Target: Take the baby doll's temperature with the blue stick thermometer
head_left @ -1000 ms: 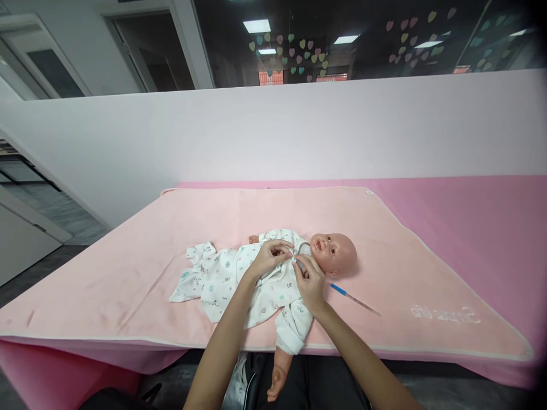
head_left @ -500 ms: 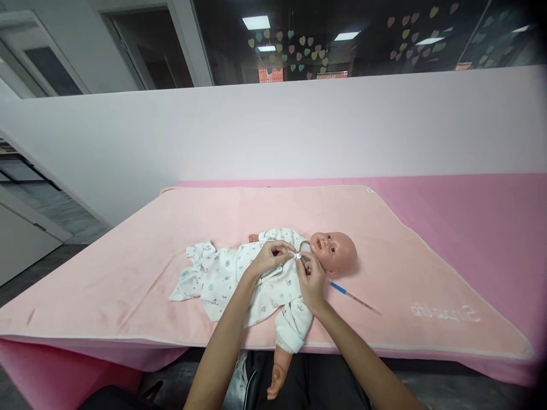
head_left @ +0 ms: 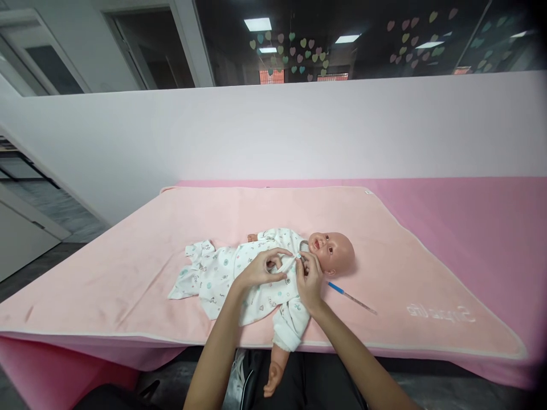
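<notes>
A baby doll [head_left: 338, 253] lies on its back, head toward the right, in a white printed baby romper [head_left: 265, 296]. My left hand [head_left: 262, 269] is over the chest, thumb and forefinger spread apart in a curve, the forefinger's tip at the fabric by the neckline. With thumb and fingers, my right hand [head_left: 310, 280] pinches the romper's front edge just below the chin, at a small pale round fastener [head_left: 298, 256]. The doll's near arm [head_left: 276, 370] hangs past the table's front edge. Its feet are hidden in the romper's legs.
A blue-ended thin stick, possibly a thermometer [head_left: 352, 297], lies right of my right hand. Under the doll is a peach blanket [head_left: 128, 256] on a pink-covered table [head_left: 478, 228]. A white low wall [head_left: 299, 131] stands behind.
My left hand's thumb has moved down and away from the forefinger, opening the pinch near the fastener. My right hand keeps its pinch at the neckline. The view has shifted slightly.
</notes>
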Motion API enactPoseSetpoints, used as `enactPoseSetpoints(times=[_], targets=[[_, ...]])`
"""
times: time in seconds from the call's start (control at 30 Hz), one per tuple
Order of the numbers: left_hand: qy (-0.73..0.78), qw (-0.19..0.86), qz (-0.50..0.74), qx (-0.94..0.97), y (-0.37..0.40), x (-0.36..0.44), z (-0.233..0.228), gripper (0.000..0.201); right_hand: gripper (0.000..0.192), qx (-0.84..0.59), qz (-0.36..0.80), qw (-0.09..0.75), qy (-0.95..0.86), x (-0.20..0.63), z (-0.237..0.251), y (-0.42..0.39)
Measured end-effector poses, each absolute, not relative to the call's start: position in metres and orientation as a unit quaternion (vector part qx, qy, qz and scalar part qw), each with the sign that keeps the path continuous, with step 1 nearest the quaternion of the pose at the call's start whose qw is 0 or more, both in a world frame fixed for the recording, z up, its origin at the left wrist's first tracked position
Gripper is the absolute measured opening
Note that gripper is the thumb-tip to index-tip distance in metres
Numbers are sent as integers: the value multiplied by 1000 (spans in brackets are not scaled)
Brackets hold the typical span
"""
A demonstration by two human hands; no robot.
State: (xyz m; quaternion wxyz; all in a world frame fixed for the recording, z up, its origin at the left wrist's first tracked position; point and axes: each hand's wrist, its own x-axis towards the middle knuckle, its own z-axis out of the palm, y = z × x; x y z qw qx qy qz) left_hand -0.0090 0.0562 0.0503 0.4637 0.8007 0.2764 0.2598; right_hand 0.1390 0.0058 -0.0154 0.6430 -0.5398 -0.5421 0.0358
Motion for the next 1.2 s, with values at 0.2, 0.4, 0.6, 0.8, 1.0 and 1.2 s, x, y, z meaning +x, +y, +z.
enactPoseSetpoints(times=[0.2,0.4,0.6,0.8,1.0,1.2], targets=[[280,481,322,765,55,-20,42,45,19,-530,25,641,-555,139,-16,5],[291,476,370,743,51,-23,36,41,20,-525,32,649,-549,139,-16,5],[393,275,405,779,39,-22,27,24,20,-534,6,646,-545,139,-14,6],[419,128,400,805,26,-19,25,15,29,-520,-129,577,-617,138,-19,6],[406,20,404,819,22,-16,17,16,34,-456,-136,482,-735,137,-17,4],[403,-58,375,833,20,-12,10,15,30,-478,-87,492,-722,137,-14,4]])
